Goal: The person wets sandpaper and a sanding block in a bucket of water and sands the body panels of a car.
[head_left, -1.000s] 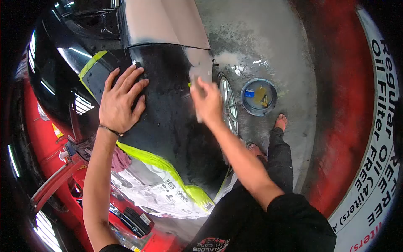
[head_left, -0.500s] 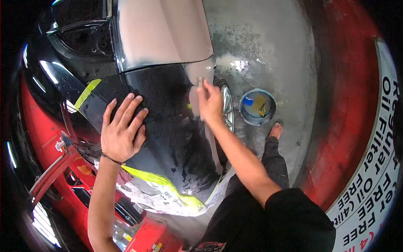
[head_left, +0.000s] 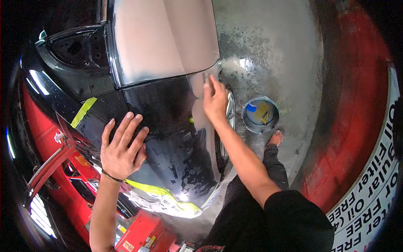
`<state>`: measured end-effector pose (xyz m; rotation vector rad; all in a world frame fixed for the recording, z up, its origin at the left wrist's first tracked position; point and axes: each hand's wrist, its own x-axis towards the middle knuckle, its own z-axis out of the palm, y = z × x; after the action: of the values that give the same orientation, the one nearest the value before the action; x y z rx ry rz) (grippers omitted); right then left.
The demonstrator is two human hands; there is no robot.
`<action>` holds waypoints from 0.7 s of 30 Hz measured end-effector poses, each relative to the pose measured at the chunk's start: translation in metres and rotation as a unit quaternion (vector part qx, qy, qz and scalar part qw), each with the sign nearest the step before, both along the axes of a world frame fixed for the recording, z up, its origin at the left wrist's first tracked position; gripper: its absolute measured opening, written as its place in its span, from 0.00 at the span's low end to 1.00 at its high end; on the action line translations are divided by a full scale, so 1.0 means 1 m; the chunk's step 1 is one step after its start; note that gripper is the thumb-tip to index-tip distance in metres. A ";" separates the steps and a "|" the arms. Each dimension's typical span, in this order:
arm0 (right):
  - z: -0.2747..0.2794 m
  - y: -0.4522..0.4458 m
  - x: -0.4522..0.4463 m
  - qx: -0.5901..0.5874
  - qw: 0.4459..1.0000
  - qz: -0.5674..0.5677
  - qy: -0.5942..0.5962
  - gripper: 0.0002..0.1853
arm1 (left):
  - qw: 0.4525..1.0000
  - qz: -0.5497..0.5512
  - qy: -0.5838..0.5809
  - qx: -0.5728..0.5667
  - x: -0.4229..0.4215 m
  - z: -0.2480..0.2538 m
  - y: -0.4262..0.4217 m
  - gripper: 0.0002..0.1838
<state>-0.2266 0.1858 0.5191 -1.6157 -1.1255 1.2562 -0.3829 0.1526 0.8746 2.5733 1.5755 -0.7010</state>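
A black car fender (head_left: 155, 122), wet in patches, lies under both hands. My left hand (head_left: 122, 147) rests flat on it with the fingers spread, holding nothing. Along the fender's outer edge runs a matte pinkish-grey patch (head_left: 202, 115). Near the top of that patch, close to the door seam, my right hand (head_left: 215, 101) has its fingers closed together and pressed to the surface. A small greyish piece shows at those fingertips, too blurred to name. Beyond the seam, the door panel (head_left: 155, 38) is the same matte pinkish-grey.
A round bucket (head_left: 247, 124) with water, a blue piece and a yellowish piece stands on the floor by the wheel (head_left: 230, 109), near my bare foot (head_left: 276, 137). Yellow-green tape (head_left: 84, 112) crosses the fender's inner edge. Plastic masking sheet (head_left: 168, 206) hangs at the front.
My right hand has slid a little up along the matte patch toward the door seam. The view has shifted slightly; my left hand stays on the fender.
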 end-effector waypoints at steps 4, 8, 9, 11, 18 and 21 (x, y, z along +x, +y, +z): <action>-0.031 0.010 0.003 0.058 0.998 0.003 -0.004 0.24 | 1.000 0.001 0.000 0.004 -0.002 -0.002 0.001 0.25; -0.106 0.037 -0.003 -0.094 0.991 0.014 0.093 0.25 | 1.000 -0.001 0.002 0.003 -0.002 -0.001 0.000 0.25; -0.095 0.033 -0.002 -0.061 0.994 0.013 0.086 0.26 | 1.000 -0.001 0.003 0.003 -0.002 -0.001 -0.001 0.25; -0.046 0.016 0.002 0.004 0.997 0.008 0.072 0.26 | 1.000 -0.002 0.002 0.005 -0.002 0.000 -0.001 0.25; -0.091 0.039 -0.004 -0.021 1.000 0.005 0.008 0.27 | 1.000 -0.012 0.004 0.009 0.001 0.000 0.000 0.24; -0.089 0.033 -0.003 -0.104 0.992 0.017 0.076 0.24 | 1.000 -0.008 -0.004 0.006 0.000 0.001 0.000 0.25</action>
<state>-0.2296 0.2192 0.4303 -1.6251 -0.9566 1.5338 -0.3825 0.1526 0.8759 2.5956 1.5628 -0.6831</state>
